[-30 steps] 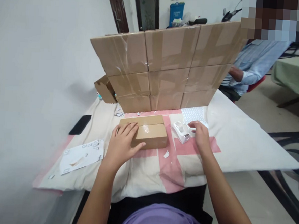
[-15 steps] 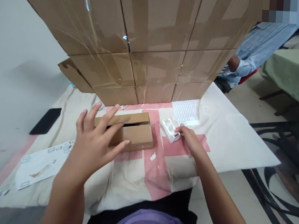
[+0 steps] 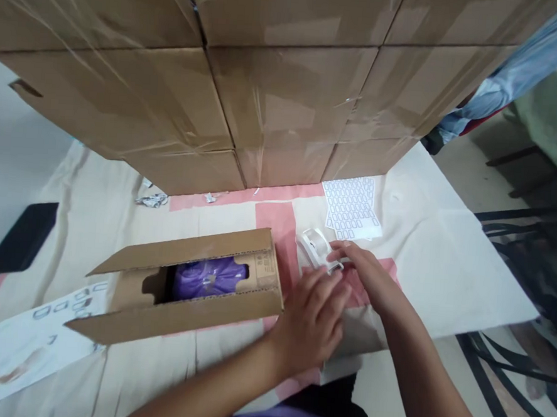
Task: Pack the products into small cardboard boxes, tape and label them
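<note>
A small white tape dispenser (image 3: 315,243) stands on the cloth. My right hand (image 3: 366,273) has its fingers at the dispenser's right front end, gripping it there. Close in front, my left hand (image 3: 309,327) has its fingers bent together beside the dispenser's cutting edge; its thumb and whatever it may pinch are hidden. To the left lies a narrow cardboard box (image 3: 215,318) with its long flaps raised. Through the gap shows a shiny purple wrapped item (image 3: 208,278) inside.
Stacked taped cartons (image 3: 285,96) form a wall at the back. Label sheets (image 3: 354,207) lie at back right. A printed sheet (image 3: 34,344) and a dark flat object (image 3: 21,237) lie left, with crumpled scraps (image 3: 152,199) by the cartons. A person's blue sleeve (image 3: 517,78) shows at right.
My left hand has left the box and moved right to the dispenser's front. The box flaps now stand open, exposing the purple item. My right hand stays at the dispenser. The view has shifted.
</note>
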The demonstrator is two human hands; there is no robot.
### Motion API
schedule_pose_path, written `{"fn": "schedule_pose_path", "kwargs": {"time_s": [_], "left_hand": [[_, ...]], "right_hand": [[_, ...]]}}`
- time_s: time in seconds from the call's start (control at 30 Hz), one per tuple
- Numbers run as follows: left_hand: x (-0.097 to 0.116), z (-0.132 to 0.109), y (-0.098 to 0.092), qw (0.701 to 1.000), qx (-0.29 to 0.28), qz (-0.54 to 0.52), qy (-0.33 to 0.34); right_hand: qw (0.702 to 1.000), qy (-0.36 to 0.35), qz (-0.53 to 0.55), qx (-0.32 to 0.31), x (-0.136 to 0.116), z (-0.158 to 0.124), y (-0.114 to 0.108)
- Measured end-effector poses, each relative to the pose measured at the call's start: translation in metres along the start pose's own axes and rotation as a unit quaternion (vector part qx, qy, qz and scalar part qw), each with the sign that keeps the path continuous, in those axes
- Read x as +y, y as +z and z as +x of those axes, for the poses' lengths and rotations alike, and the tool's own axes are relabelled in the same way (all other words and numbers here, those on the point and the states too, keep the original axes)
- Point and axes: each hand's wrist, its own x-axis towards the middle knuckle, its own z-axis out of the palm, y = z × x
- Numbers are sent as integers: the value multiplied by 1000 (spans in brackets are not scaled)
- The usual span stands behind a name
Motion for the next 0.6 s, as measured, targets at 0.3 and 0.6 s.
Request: {"fn": "schedule_pose_path", "kwargs": {"time_s": [0.3,0.6], "left_hand": [[-30,26,23,987,34,-52,-150],[-54,40,25,977,25,-89,-191]], "right_hand": [[999,19,35,17,5,-7,9],[998,54,8,5,12,-4,4]]}}
